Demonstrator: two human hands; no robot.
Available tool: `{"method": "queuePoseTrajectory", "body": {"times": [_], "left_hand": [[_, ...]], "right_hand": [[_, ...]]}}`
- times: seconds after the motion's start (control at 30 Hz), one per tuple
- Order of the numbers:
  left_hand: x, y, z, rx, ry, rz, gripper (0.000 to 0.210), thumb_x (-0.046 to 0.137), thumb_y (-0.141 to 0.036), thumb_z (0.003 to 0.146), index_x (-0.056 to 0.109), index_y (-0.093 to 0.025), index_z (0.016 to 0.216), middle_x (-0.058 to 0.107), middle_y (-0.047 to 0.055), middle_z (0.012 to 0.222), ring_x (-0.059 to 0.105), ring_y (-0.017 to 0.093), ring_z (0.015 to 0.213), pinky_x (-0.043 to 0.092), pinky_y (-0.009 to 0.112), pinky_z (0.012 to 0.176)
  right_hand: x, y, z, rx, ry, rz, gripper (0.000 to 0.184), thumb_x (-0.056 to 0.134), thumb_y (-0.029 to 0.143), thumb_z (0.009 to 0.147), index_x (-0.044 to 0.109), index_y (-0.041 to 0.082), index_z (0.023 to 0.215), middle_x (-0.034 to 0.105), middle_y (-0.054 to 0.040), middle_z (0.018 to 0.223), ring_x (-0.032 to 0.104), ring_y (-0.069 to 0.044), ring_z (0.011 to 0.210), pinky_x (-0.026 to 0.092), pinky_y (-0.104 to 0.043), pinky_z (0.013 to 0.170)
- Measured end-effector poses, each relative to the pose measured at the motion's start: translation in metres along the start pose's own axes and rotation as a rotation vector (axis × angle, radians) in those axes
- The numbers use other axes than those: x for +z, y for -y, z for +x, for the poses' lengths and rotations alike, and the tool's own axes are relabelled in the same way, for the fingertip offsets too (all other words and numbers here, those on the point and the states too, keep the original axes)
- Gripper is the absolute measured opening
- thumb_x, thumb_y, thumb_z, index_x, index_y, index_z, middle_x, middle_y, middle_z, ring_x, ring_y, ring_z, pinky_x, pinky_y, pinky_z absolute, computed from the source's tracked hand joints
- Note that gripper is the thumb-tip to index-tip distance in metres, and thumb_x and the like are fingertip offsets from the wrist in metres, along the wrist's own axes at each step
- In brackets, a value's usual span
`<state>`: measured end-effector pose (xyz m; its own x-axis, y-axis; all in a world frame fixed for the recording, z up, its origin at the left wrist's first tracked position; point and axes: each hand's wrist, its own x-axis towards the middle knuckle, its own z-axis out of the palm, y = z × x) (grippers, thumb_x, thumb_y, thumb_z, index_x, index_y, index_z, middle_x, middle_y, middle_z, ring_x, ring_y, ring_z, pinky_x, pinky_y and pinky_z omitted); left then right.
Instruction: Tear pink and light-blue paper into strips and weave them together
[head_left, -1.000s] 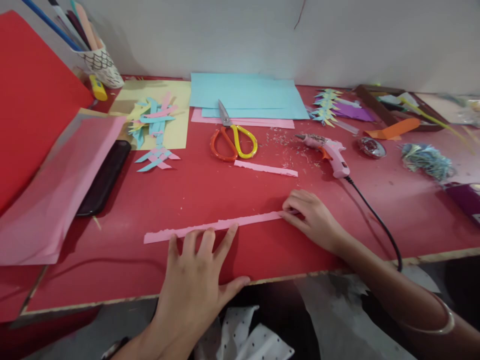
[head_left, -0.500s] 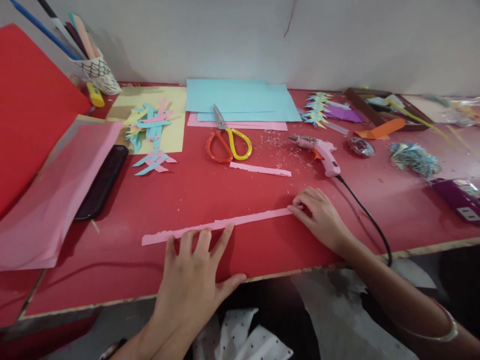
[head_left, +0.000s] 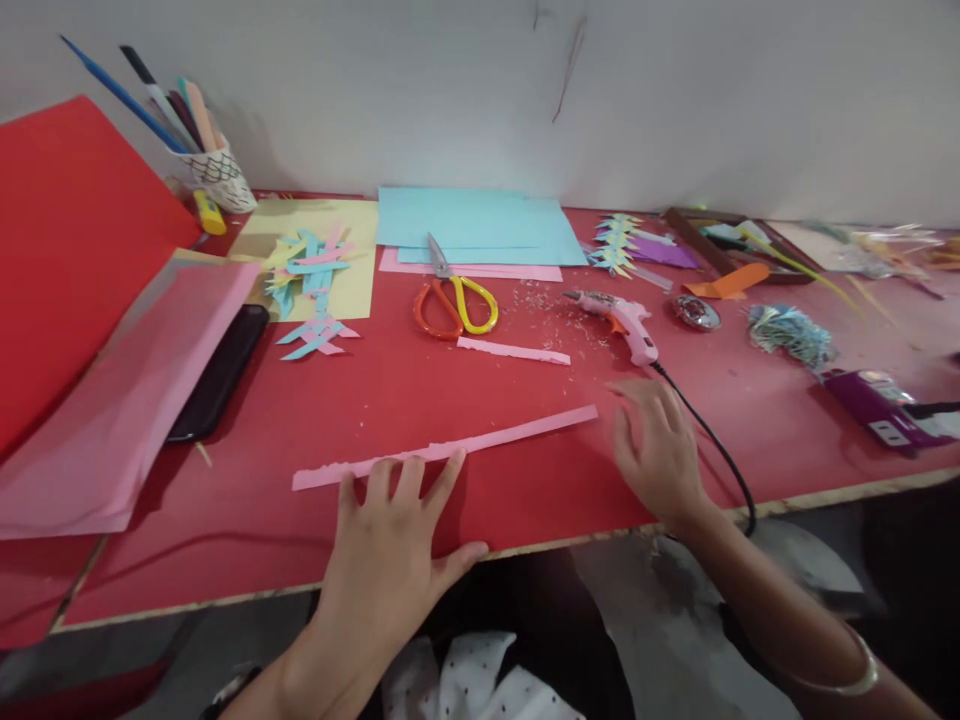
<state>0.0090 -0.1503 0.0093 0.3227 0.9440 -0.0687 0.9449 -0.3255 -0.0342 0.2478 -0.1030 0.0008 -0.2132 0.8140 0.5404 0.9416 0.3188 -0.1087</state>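
Note:
A long pink paper strip (head_left: 525,430) lies slantwise on the red table, one of its edges ragged. My left hand (head_left: 394,530) rests flat with fingers spread, its fingertips pressing on the strip's lower edge. Just off the strip's right end, my right hand (head_left: 660,450) hovers, slightly blurred, with thumb and fingers apart and nothing between them. Beyond it lies a pink glue gun (head_left: 622,322) with a black cord. A shorter pink strip (head_left: 517,351) sits below scissors (head_left: 454,300) with one red and one yellow handle.
Pink sheets (head_left: 142,400), a black phone (head_left: 221,375) and a red sheet (head_left: 67,250) lie at left. Woven paper pieces (head_left: 319,280) rest on a yellow sheet (head_left: 360,270). Blue sheets (head_left: 472,220) lie at the back. A brown tray (head_left: 682,235) and a purple box (head_left: 870,410) are at right.
My right hand has let go of the strip's right end and moved slightly right, its fingers opening. My left hand stays on the strip. The camera view has shifted a little.

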Motion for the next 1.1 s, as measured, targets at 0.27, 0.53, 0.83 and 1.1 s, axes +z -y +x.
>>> {"method": "queuePoseTrajectory", "body": {"times": [0.27,0.53,0.83,1.1], "left_hand": [[0.004,-0.005,0.008,-0.022,-0.063,-0.017,0.047,0.046,-0.048,0.076,0.052,-0.022,0.115,0.054,0.014,0.098,0.047,0.030,0.092,0.037,0.054,0.079],[0.029,0.011,-0.010,0.053,-0.302,-0.054,0.056,0.036,-0.050,0.079,0.042,-0.017,0.124,0.049,0.014,0.122,0.038,0.032,0.114,0.031,0.051,0.089],[0.038,0.053,-0.028,0.166,-0.342,-0.015,0.063,0.033,-0.048,0.081,0.023,-0.015,0.133,0.046,0.006,0.127,0.042,0.021,0.116,0.026,0.035,0.095],[0.046,0.078,-0.050,0.057,-0.327,0.028,0.063,0.023,-0.049,0.083,0.011,-0.016,0.136,0.048,0.010,0.125,0.047,0.025,0.111,0.028,0.043,0.093]], "right_hand": [[0.003,0.081,-0.005,-0.410,0.574,0.166,0.070,0.026,0.057,0.080,0.023,0.011,0.133,0.027,-0.0093,0.139,0.018,-0.020,0.129,0.017,-0.041,0.103],[0.012,0.073,-0.010,-0.331,0.605,0.124,0.070,0.031,0.055,0.080,0.022,0.012,0.134,0.025,-0.0089,0.139,0.018,-0.019,0.129,0.018,-0.041,0.103],[0.008,0.050,-0.016,-0.306,0.583,0.022,0.068,0.036,0.045,0.080,0.009,0.016,0.136,0.020,-0.0037,0.141,0.017,-0.015,0.129,0.022,-0.036,0.102],[-0.002,0.020,-0.019,-0.214,0.527,-0.051,0.059,0.033,0.038,0.084,0.014,0.019,0.136,0.030,-0.0068,0.137,0.028,-0.017,0.126,0.028,-0.038,0.099]]}}
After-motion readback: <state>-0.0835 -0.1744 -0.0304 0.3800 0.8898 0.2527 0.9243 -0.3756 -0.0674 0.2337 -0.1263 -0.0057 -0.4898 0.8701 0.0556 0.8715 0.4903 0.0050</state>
